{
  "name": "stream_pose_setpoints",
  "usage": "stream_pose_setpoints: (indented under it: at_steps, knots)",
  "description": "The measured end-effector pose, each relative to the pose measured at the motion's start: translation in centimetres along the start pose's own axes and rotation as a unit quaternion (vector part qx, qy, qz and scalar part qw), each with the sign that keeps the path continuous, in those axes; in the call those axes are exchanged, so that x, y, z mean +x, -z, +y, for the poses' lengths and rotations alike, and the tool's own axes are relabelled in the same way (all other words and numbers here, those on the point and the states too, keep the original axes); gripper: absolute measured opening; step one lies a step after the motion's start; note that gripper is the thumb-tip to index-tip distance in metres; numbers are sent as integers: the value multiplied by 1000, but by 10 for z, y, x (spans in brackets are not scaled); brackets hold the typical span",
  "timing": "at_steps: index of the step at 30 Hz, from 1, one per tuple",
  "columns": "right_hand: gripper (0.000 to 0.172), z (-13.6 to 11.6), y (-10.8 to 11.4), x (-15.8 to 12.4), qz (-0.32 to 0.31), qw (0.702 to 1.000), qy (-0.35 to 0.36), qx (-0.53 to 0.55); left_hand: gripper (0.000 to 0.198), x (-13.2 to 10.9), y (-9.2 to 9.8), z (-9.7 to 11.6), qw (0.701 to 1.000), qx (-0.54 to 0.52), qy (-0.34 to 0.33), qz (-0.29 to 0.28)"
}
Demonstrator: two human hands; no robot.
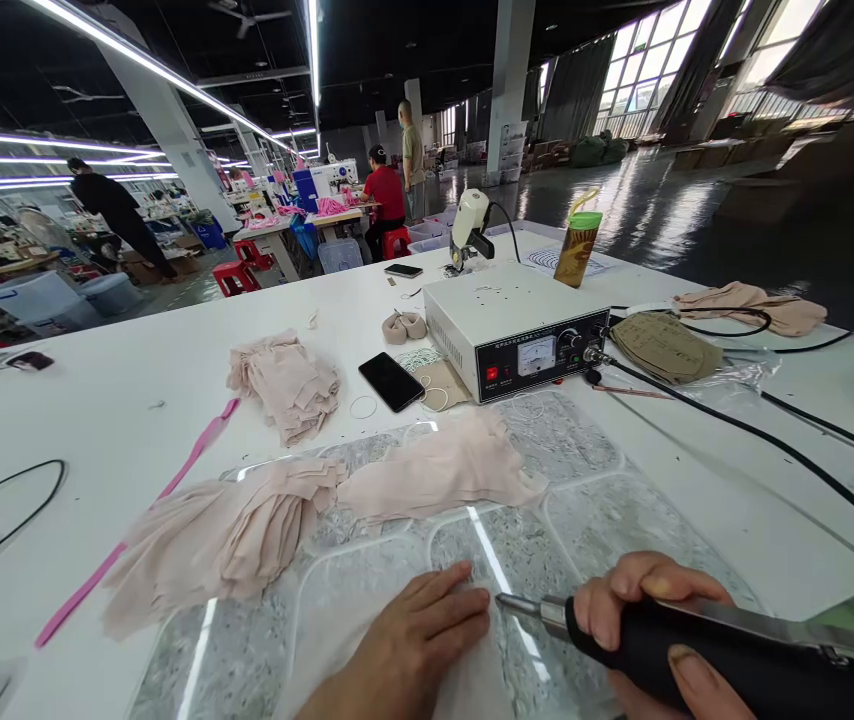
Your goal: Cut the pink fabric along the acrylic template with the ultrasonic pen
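Note:
My left hand [419,640] lies flat, fingers stretched out, on a sheer pale fabric piece [344,620] over a grey marbled sheet [592,520]. My right hand [652,600] is wrapped round the black handle of a handheld ultrasonic cutter [697,650]. Its metal tip points left and ends just beside my left fingertips; whether it touches the fabric I cannot tell. Beyond my hands, two stacks of thin beige fabric pieces, a left stack [247,540] and a right stack [442,470], rest on the sheet. The fabric's near end is out of frame.
Behind the sheet stand a white control box [517,310], a black phone [391,382] and another beige fabric pile [284,385]. A black cable [757,430] runs right from the box. Farther back are a white cutting machine [470,225] and a green-lidded cup [578,248]. A pink strip [134,530] lies left.

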State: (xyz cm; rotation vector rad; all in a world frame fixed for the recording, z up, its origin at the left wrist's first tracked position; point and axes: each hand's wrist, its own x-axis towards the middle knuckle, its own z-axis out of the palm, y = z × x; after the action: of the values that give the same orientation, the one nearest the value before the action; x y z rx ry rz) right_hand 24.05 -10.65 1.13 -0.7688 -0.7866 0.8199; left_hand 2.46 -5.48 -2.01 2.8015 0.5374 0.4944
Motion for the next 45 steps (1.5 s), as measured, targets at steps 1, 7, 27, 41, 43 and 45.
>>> stream_pose_setpoints:
  at_steps: [1, 7, 27, 41, 43, 45]
  knots:
    - [10, 0, -1, 1, 4, 1000, 5, -3, 32, 0, 1, 1, 1000, -2, 4, -3]
    - [13, 4, -2, 5, 35, 999, 32, 1, 31, 1, 4, 9, 999, -25, 37, -3]
    - [14, 12, 1, 6, 30, 999, 9, 17, 36, -1, -2, 9, 998, -39, 41, -15]
    - [9, 18, 10, 4, 4, 1000, 2, 1, 35, -2, -6, 9, 999, -30, 29, 27]
    - [10, 16, 8, 5, 3, 1000, 9, 2, 35, -3, -6, 9, 999, -30, 28, 25]
    - [10, 15, 8, 5, 8, 1000, 3, 2, 36, -2, -5, 9, 999, -31, 29, 20]
